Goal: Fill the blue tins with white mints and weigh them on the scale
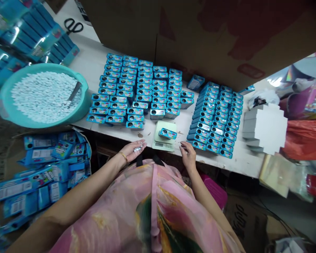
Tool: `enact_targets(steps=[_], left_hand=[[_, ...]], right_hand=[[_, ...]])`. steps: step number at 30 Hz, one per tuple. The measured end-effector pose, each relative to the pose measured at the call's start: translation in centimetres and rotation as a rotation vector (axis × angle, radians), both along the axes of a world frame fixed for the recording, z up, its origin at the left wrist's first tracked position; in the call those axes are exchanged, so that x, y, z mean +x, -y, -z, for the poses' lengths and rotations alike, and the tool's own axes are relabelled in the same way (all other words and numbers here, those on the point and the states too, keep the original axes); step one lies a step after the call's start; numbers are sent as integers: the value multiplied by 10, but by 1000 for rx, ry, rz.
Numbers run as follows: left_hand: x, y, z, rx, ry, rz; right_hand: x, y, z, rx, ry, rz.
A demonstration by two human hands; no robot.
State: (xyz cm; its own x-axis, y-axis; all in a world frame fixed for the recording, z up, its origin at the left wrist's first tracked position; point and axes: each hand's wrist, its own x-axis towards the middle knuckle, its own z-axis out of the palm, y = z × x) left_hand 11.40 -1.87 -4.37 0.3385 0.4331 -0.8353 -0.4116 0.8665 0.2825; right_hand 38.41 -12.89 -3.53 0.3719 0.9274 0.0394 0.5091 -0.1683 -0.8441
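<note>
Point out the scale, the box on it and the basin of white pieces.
Scale (166, 124), head view: bare part of its platform.
Box (168, 133), head view: its upward face.
Basin (82, 109), head view: its outer wall.

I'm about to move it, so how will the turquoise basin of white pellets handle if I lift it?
The turquoise basin is probably heavy, since white pellets spread across its width. They look small and loose, so they'd likely slide if it tilts. The grey utensil lying among them may shift too.
</note>
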Motion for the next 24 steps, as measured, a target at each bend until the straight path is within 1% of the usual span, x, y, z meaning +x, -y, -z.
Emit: enact_targets(steps=[3, 7, 12, 15, 18, 22, 24], left_hand=[[-4, 1, 3, 3, -25, 17], [-10, 0, 6, 26, -27, 21], [-9, 1, 3, 33, -26, 56], [-1, -1, -7, 65, 2, 118], [17, -7, -21, 151, 41, 161], [49, -22, -43, 277, -2, 217], [65, -29, -51, 333, -29, 248]], right_hand=[[-1, -2, 2, -8, -4, 4], [1, -14, 1, 16, -22, 1], [-1, -32, -8, 54, 20, -34], [-6, -38, -18, 84, 113, -57], [-10, -41, -24, 113, 178, -64], [-10, -46, -25, 125, 204, -71], [-9, -50, -23, 122, 210, -75]])
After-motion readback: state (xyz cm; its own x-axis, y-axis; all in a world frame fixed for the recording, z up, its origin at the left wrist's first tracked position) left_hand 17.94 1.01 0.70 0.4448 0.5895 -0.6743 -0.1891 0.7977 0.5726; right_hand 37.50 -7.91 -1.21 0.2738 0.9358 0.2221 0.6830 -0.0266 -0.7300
